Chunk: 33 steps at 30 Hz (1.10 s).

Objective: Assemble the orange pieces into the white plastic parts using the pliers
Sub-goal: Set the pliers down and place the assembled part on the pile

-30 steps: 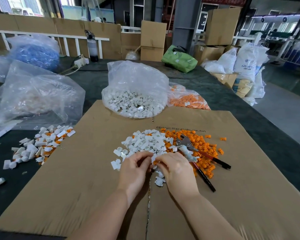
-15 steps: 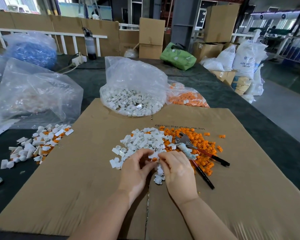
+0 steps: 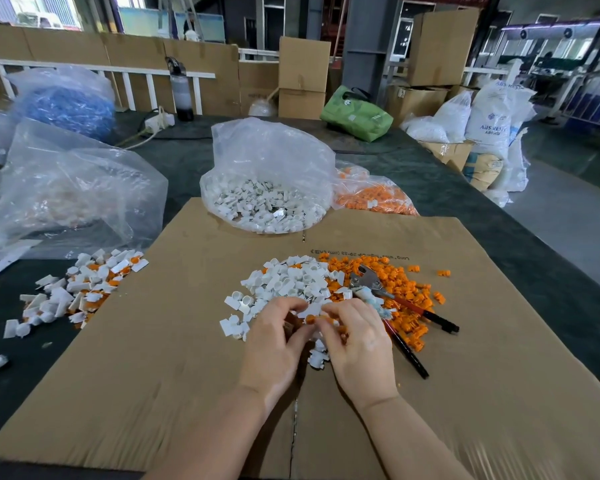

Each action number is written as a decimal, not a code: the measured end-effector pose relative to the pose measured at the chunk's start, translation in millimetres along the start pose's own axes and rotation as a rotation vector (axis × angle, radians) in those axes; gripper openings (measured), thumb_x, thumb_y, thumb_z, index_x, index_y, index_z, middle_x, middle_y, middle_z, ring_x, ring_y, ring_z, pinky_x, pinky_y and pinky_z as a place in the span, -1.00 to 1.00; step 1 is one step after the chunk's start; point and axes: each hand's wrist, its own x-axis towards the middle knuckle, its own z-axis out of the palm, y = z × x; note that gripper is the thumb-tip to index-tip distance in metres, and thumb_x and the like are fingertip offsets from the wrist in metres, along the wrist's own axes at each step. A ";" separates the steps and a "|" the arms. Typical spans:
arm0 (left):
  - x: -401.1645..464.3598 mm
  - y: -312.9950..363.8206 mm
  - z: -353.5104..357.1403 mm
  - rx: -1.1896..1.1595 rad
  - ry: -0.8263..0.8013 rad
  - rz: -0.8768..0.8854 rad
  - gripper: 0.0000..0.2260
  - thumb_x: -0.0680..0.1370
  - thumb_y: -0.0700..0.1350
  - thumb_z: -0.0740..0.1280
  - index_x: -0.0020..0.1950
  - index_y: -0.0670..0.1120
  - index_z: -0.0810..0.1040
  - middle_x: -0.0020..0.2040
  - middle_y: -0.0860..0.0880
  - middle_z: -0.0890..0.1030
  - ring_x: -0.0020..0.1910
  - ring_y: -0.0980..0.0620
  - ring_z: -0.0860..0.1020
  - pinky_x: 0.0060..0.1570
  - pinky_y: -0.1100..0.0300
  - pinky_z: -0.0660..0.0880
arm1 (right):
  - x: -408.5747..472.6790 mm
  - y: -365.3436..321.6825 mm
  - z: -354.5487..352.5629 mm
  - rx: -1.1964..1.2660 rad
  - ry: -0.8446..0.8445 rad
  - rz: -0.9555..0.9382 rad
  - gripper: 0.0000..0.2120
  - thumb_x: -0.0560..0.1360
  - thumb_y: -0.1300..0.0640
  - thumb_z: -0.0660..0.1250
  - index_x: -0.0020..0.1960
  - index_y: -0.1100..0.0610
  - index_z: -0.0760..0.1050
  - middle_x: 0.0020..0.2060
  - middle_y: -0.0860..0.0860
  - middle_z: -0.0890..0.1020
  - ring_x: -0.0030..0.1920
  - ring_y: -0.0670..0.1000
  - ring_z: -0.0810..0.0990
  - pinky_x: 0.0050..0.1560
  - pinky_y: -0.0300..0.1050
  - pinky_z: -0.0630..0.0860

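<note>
Together over flattened cardboard (image 3: 174, 358), the left hand (image 3: 274, 344) and right hand (image 3: 357, 344) pinch a white part (image 3: 310, 309) and an orange piece (image 3: 310, 319) with curled fingers, beside the white pile (image 3: 288, 282), orange pile (image 3: 395, 285) and resting pliers (image 3: 388, 299).

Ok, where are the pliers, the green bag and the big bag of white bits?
pliers (image 3: 371, 281): head view, metal head.
green bag (image 3: 355, 114): head view, front side.
bag of white parts (image 3: 267, 202): head view, part-filled bottom.

Left hand (image 3: 274, 344), right hand (image 3: 359, 348) and forearms bare; seemingly no rings or sleeves
</note>
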 end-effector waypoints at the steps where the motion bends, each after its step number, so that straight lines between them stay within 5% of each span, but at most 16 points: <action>1: -0.6 0.4 -1.0 -0.036 0.038 0.001 -0.73 0.46 -0.17 0.44 -0.09 0.19 0.46 -0.17 0.13 0.56 -0.20 0.23 0.52 -0.19 0.45 0.41 | -0.6 0.7 0.3 0.006 0.017 0.043 -0.94 0.43 0.23 0.43 -0.11 0.18 0.59 -0.24 -0.01 0.59 -0.17 0.00 0.53 -0.11 -0.15 0.47; 7: 23.7 -10.5 -47.1 -0.076 0.327 -0.085 -0.76 0.47 -0.23 0.40 -0.09 0.13 0.50 -0.22 0.06 0.55 -0.31 0.26 0.50 -0.34 0.48 0.38 | -1.5 4.7 3.3 -0.209 0.094 0.294 -0.92 0.42 0.30 0.42 -0.16 0.14 0.60 -0.24 0.00 0.62 -0.18 0.12 0.53 -0.13 -0.02 0.33; 14: 43.4 -50.9 -102.6 0.508 0.250 -0.302 -0.73 0.52 -0.19 0.35 0.22 -0.05 0.55 0.04 -0.10 0.57 0.07 -0.10 0.48 0.06 0.11 0.39 | -2.3 5.5 6.9 -0.333 0.076 0.326 -0.88 0.39 0.34 0.41 -0.16 0.15 0.63 -0.25 0.02 0.62 -0.18 0.15 0.53 -0.09 0.03 0.33; 19: 43.5 -45.4 -96.7 0.520 0.292 -0.348 -0.65 0.54 -0.16 0.30 0.33 -0.02 0.48 0.24 -0.16 0.44 0.27 -0.17 0.29 0.26 0.03 0.26 | -2.2 6.0 8.8 -0.367 0.079 0.278 -0.84 0.30 0.37 0.47 -0.22 0.14 0.62 -0.30 0.00 0.61 -0.25 0.13 0.53 -0.12 0.03 0.36; 22: 35.6 -31.0 -84.0 0.453 0.333 -0.204 -0.68 0.50 -0.17 0.36 0.24 0.03 0.51 0.17 -0.11 0.46 0.22 -0.11 0.32 0.19 0.12 0.30 | -3.2 7.3 9.7 -0.344 0.078 0.221 -0.82 0.26 0.35 0.50 -0.23 0.11 0.62 -0.29 -0.02 0.61 -0.24 0.12 0.55 -0.09 0.06 0.37; 26: 15.2 -6.8 -54.2 0.191 0.017 0.067 -0.73 0.41 -0.20 0.47 -0.14 0.18 0.52 -0.19 0.11 0.54 -0.19 0.18 0.49 -0.24 0.50 0.36 | -2.5 6.7 10.5 -0.309 0.029 0.131 -0.81 0.29 0.26 0.54 -0.18 0.03 0.65 -0.26 -0.06 0.61 -0.20 0.08 0.56 -0.09 0.05 0.35; 29: 7.7 0.5 -30.8 0.320 -0.306 0.188 -0.80 0.34 0.06 0.52 -0.11 0.14 0.57 -0.20 0.24 0.51 -0.14 0.31 0.46 -0.17 0.49 0.31 | -0.9 6.4 9.9 -0.356 -0.028 0.100 -0.82 0.28 0.21 0.57 -0.21 -0.01 0.64 -0.30 -0.08 0.58 -0.25 0.07 0.54 -0.13 0.02 0.32; 33: 6.7 -2.7 -12.4 0.334 -0.444 0.236 -0.67 0.31 0.15 0.51 -0.04 0.02 0.60 -0.19 0.24 0.45 -0.12 0.35 0.41 -0.15 0.52 0.28 | 1.1 6.8 10.6 -0.329 -0.062 0.156 -0.84 0.34 0.22 0.52 -0.20 -0.02 0.64 -0.30 -0.09 0.60 -0.22 0.07 0.54 -0.12 -0.04 0.14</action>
